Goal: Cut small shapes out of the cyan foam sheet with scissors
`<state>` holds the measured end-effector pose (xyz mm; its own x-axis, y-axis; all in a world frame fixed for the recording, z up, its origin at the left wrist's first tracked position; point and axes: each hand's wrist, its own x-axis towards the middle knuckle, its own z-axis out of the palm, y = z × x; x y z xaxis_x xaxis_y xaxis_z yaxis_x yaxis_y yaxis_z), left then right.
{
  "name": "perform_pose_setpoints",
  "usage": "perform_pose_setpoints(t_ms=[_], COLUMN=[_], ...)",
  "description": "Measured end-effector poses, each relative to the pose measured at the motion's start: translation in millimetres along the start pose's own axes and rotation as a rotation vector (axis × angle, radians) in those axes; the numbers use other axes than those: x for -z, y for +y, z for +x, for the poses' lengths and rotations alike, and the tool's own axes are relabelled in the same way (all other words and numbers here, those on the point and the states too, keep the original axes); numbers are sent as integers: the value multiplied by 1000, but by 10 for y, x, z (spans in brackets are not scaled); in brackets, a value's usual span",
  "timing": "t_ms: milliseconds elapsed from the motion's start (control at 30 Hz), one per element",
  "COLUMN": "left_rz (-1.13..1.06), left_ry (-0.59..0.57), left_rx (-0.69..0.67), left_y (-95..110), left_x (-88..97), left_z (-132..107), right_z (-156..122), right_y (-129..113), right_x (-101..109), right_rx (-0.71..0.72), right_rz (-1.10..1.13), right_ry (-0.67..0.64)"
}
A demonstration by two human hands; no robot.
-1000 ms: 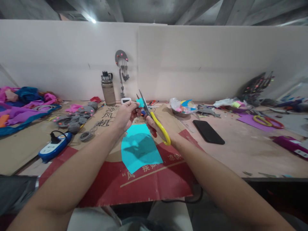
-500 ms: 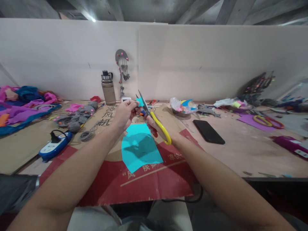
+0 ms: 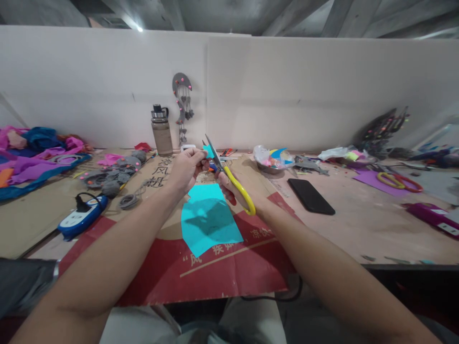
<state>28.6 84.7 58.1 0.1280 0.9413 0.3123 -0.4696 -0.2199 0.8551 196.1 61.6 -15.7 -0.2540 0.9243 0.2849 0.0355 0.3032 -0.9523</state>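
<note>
The fingers [image 3: 195, 155] of the left hand [image 3: 185, 168] are pinched together on a small turquoise scrap [image 3: 208, 152], held up above the tabletop [image 3: 358, 224] in front of the wall. The right hand [image 3: 229, 187] is closed around the yellow handles of the scissors [image 3: 229, 177], whose blades point up and away; the blades are slightly apart and meet the scrap at its right edge. Both hands are close together, nearly touching.

Directly beneath them a larger turquoise sheet [image 3: 210, 220] lies flat on a red and brown cardboard sheet [image 3: 201, 272] printed with characters. To the right of the cardboard a black phone [image 3: 311, 196] lies face down. Behind it sits a metal bowl [image 3: 270, 162] heaped with coloured bits. To the left, a blue and white power strip [image 3: 81, 217] rests with a black plug in it, near a cluster of grey felt pieces [image 3: 114, 174]. A water bottle [image 3: 161, 131] stands upright by the wall, and a grey hanging ornament [image 3: 182, 100] is fixed to the wall just right of it. Bright fabric [image 3: 34, 155] is piled at the far left.
</note>
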Motion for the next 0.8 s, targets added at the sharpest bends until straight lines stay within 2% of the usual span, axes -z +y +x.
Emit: perform_pose_setpoints(t_ms=[200, 567, 800], left_rz=[3, 28, 11], left_ry=[13, 8, -3], left_rx=[10, 4, 10], left_y=[8, 17, 33], left_x=[-12, -9, -20], left_z=[-1, -10, -17], right_z=[-5, 20, 24], right_y=[10, 40, 48], right_x=[-9, -14, -27], right_rx=[5, -8, -22], right_rz=[-25, 78, 53], right_ry=[-10, -16, 22])
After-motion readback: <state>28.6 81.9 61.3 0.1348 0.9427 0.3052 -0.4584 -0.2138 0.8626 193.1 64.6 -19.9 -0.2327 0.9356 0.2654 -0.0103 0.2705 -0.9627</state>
